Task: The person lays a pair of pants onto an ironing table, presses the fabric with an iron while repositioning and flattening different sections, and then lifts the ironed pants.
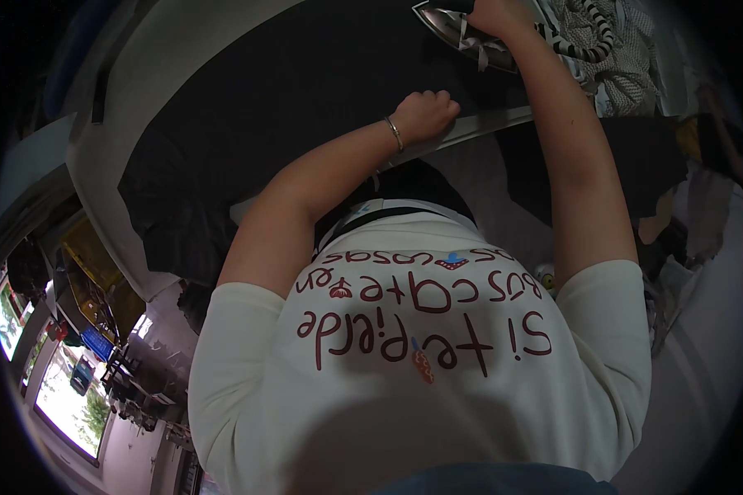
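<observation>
Around iron (451,31), right fingers (479,20), left fingers (444,102) curled

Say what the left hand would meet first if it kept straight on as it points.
From the left hand, across the black fabric, probably the rear of the clothes iron in the right hand; depth is unclear.

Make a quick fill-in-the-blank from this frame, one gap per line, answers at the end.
The hand gripping the iron is the person's ____ one.
The other hand has a bracelet around its ____.
The stripes on the cord are black and ____.
Missing words: right; wrist; white.
</observation>
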Available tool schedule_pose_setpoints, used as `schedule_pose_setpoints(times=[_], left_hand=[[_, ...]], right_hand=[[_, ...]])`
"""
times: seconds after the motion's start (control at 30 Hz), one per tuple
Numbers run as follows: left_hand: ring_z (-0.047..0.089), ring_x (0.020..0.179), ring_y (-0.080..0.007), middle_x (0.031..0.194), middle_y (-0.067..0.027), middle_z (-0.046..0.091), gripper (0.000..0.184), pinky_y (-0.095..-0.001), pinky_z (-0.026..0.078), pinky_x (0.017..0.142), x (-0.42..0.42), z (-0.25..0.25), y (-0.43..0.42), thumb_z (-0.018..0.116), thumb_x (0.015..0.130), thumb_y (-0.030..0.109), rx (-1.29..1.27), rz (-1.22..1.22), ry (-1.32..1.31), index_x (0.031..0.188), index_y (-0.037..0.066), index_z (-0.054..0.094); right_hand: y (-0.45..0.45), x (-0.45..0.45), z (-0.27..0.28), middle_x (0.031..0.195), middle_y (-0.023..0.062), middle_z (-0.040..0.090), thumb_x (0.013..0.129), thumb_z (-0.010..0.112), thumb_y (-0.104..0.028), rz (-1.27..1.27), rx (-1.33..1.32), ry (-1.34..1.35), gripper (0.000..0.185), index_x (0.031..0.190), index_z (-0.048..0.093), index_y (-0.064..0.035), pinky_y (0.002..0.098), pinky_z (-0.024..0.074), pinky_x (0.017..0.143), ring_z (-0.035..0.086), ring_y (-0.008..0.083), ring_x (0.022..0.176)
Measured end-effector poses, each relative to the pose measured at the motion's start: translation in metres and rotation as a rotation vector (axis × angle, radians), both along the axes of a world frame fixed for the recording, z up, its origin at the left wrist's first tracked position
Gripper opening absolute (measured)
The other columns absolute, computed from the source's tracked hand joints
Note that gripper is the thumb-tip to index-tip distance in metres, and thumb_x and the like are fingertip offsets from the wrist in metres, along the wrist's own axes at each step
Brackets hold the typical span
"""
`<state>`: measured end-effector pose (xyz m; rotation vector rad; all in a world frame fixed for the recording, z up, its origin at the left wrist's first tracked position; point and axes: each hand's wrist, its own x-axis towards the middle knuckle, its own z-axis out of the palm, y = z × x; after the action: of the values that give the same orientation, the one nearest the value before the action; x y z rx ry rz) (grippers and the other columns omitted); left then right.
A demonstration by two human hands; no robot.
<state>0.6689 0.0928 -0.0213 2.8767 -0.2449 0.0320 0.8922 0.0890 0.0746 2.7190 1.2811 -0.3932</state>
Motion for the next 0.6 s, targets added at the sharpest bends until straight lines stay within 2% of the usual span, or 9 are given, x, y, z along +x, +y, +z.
schedule_pose_setpoints(times=[0.03, 0.13, 0.27, 0.33, 0.47, 0.53, 0.6], left_hand=[[0.062, 0.068, -0.0245, 0.081, -0.0112, 0.055, 0.018, -0.0360, 0.051, 0.054, 0.009, 0.000, -0.005, 0.051, 0.080, 0.021, -0.056, -0.010, 0.043, 0.087, 0.005, 0.056], [0.061, 0.066, -0.0241, 0.080, -0.0091, 0.052, 0.016, -0.0332, 0.050, 0.050, 0.018, -0.003, -0.011, 0.050, 0.080, 0.018, -0.092, -0.017, 0.047, 0.089, 0.005, 0.052], [0.060, 0.066, -0.0253, 0.084, -0.0106, 0.052, 0.017, -0.0341, 0.051, 0.050, 0.003, 0.004, 0.007, 0.050, 0.080, 0.016, -0.097, -0.028, 0.053, 0.092, 0.004, 0.050], [0.062, 0.072, -0.0284, 0.088, -0.0142, 0.054, 0.021, -0.0392, 0.052, 0.056, -0.011, 0.003, 0.020, 0.051, 0.081, 0.021, -0.095, -0.063, 0.078, 0.091, 0.003, 0.054], [0.062, 0.074, -0.0288, 0.088, -0.0145, 0.054, 0.021, -0.0386, 0.052, 0.057, -0.017, 0.007, 0.024, 0.051, 0.081, 0.022, -0.121, -0.089, 0.135, 0.091, 0.003, 0.054], [0.060, 0.066, -0.0244, 0.083, -0.0112, 0.052, 0.016, -0.0348, 0.051, 0.050, -0.007, 0.007, 0.012, 0.050, 0.079, 0.016, -0.068, -0.062, 0.082, 0.091, 0.005, 0.050], [0.060, 0.066, -0.0242, 0.083, -0.0112, 0.053, 0.017, -0.0343, 0.051, 0.050, 0.007, 0.007, -0.001, 0.050, 0.079, 0.017, -0.074, -0.050, 0.073, 0.091, 0.005, 0.051]], right_hand=[[-0.001, 0.000, 0.001, 0.104, 0.0173, 0.062, 0.073, 0.059, -0.026, 0.001, 0.003, 0.002, 0.045, 0.114, 0.054, -0.0076, 0.0452, 0.0484, 0.080, 0.059, 0.0362, 0.096], [0.001, -0.004, 0.000, 0.102, 0.0171, 0.062, 0.072, 0.059, -0.026, 0.008, 0.005, 0.004, 0.045, 0.113, 0.054, -0.0078, 0.0453, 0.0485, 0.079, 0.060, 0.0360, 0.095], [-0.002, 0.000, 0.000, 0.101, 0.0169, 0.062, 0.072, 0.060, -0.026, 0.006, 0.016, 0.021, 0.045, 0.113, 0.055, -0.0082, 0.0453, 0.0486, 0.078, 0.060, 0.0358, 0.094], [-0.002, 0.001, 0.001, 0.100, 0.0168, 0.063, 0.071, 0.060, -0.027, 0.004, 0.024, 0.033, 0.045, 0.113, 0.055, -0.0083, 0.0454, 0.0487, 0.078, 0.060, 0.0357, 0.093], [-0.004, -0.003, 0.001, 0.098, 0.0166, 0.063, 0.071, 0.061, -0.027, 0.007, 0.039, 0.044, 0.045, 0.112, 0.055, -0.0087, 0.0454, 0.0488, 0.077, 0.061, 0.0354, 0.091], [-0.004, -0.003, 0.001, 0.097, 0.0165, 0.063, 0.070, 0.061, -0.027, 0.007, 0.042, 0.046, 0.046, 0.112, 0.055, -0.0089, 0.0455, 0.0489, 0.076, 0.061, 0.0353, 0.091], [-0.005, -0.004, 0.001, 0.097, 0.0164, 0.063, 0.070, 0.062, -0.027, 0.009, 0.043, 0.050, 0.046, 0.111, 0.055, -0.0090, 0.0455, 0.0490, 0.076, 0.061, 0.0352, 0.090]])
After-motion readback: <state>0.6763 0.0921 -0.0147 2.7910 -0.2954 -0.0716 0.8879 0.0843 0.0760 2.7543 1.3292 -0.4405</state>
